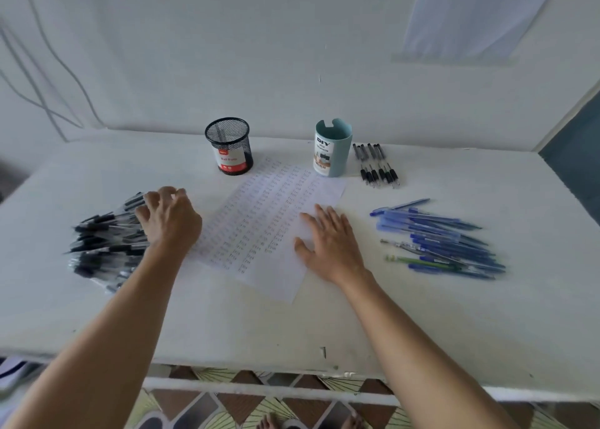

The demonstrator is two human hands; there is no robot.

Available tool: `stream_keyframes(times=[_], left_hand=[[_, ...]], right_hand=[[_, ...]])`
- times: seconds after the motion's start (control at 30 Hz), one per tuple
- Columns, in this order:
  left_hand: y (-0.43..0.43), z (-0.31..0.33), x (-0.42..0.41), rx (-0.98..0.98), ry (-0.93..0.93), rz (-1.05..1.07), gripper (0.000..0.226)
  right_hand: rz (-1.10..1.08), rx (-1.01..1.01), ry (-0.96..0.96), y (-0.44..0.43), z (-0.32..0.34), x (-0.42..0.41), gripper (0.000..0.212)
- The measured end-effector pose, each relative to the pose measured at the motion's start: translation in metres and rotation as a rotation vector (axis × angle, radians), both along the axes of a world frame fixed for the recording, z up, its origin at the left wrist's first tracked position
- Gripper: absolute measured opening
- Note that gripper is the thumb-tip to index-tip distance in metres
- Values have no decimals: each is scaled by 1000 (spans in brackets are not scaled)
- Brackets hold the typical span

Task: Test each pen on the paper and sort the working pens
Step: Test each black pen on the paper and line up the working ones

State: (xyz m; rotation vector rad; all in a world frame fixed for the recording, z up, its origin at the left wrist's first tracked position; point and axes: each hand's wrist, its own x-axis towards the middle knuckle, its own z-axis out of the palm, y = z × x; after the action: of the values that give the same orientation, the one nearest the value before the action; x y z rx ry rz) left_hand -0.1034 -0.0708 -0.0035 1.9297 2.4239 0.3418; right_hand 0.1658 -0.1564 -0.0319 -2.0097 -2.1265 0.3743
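While the right hand [331,243] lies flat on the paper [276,276], fingers spread, the left hand [170,217] curls its fingers over the black pens [104,243] (long axes roughly left-right); whether it grips one is unclear.

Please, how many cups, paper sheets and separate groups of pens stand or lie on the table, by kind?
Cups: 2, a black mesh cup and a teal cup
Paper sheets: 1
Pen groups: 3, a black pile, a mostly blue pile, a small black row
Total: 6
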Motion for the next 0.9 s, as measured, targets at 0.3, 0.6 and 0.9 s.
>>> stream_keyframes(times=[0.3, 0.6, 0.9], left_hand=[[-4, 0, -18, -26, 116, 11, 24], [-13, 4, -2, 522, -131, -251, 23], [-41, 49, 63, 503, -839, -486, 21]], right_hand=[[-18, 29, -4, -1, -3, -3, 69], [-23, 29, -26, -1, -5, -4, 70], [3, -27, -12, 0, 0, 1, 63]])
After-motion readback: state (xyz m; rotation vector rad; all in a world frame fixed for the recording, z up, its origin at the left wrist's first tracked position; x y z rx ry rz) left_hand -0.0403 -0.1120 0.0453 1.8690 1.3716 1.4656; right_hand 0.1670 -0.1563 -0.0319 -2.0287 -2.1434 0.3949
